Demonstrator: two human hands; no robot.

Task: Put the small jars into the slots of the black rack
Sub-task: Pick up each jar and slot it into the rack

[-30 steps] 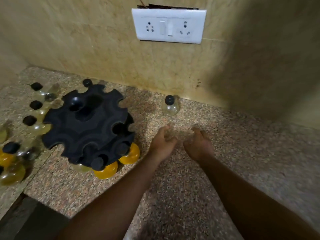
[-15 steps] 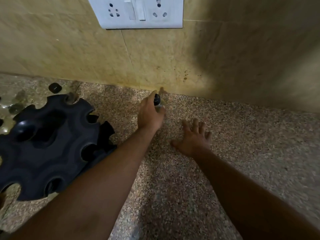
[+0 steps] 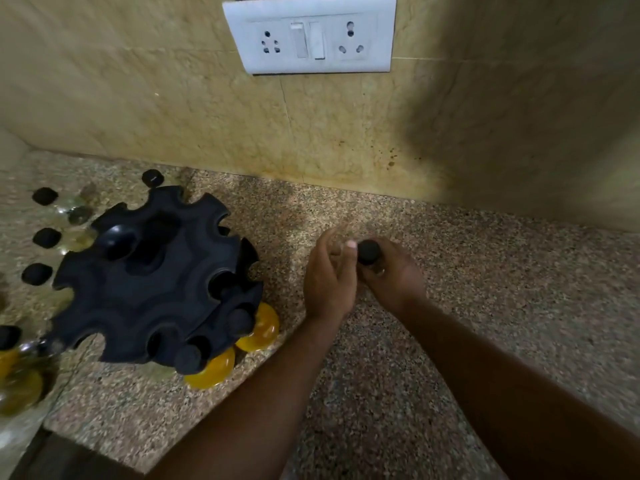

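Note:
The black rack stands on the speckled counter at the left, with scalloped slots round its rim. Two black-capped jars with yellow contents sit in its front-right slots. To the rack's right, my right hand grips a small clear jar by its body, and only the jar's black cap shows above the fingers. My left hand is right beside it, fingers fairly straight, thumb against the jar near the cap. The jar's glass is hidden by both hands.
Several loose black-capped jars stand on the counter left of and behind the rack, one by the wall. A white socket plate is on the tiled wall. The counter's front edge runs at the lower left.
My left hand picked the jar up near the wall and brought it toward me. My right hand lifted off the counter and now grips the jar. The view swung back left.

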